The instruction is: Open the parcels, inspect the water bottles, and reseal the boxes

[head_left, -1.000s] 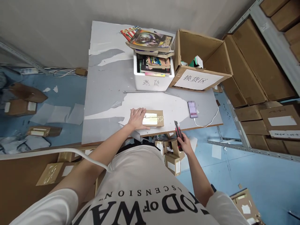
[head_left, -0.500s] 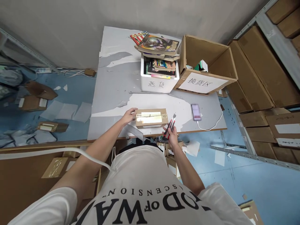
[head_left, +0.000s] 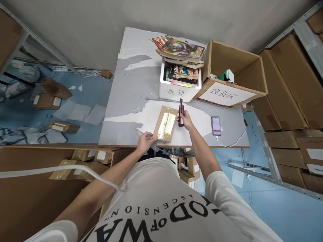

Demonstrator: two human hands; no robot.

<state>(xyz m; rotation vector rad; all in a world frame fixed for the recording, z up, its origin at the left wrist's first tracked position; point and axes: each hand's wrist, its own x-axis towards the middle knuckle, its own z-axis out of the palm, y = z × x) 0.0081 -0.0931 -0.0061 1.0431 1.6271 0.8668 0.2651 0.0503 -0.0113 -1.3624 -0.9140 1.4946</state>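
Observation:
A small taped cardboard box (head_left: 165,124) with a pale label lies turned at a slant near the front edge of the table. My left hand (head_left: 145,142) grips its near left corner, fingers closed against the cardboard. Just right of the box, my right hand (head_left: 186,120) is wrapped round a red and black utility knife (head_left: 181,114). The knife points away from me, its tip just in front of a white bin, and it is held beside the box's far right side.
The white bin (head_left: 180,94) overflows with books (head_left: 183,48). Beside it stands a large open carton (head_left: 237,67) with a handwritten sign. A phone (head_left: 216,126) on a white cable lies at the table's (head_left: 131,87) right. Shelves of cartons (head_left: 290,80) rise on the right.
The box has been turned from lying crosswise to pointing mostly away from me. My left hand has shifted to its near corner; my right hand has carried the knife forward over the table.

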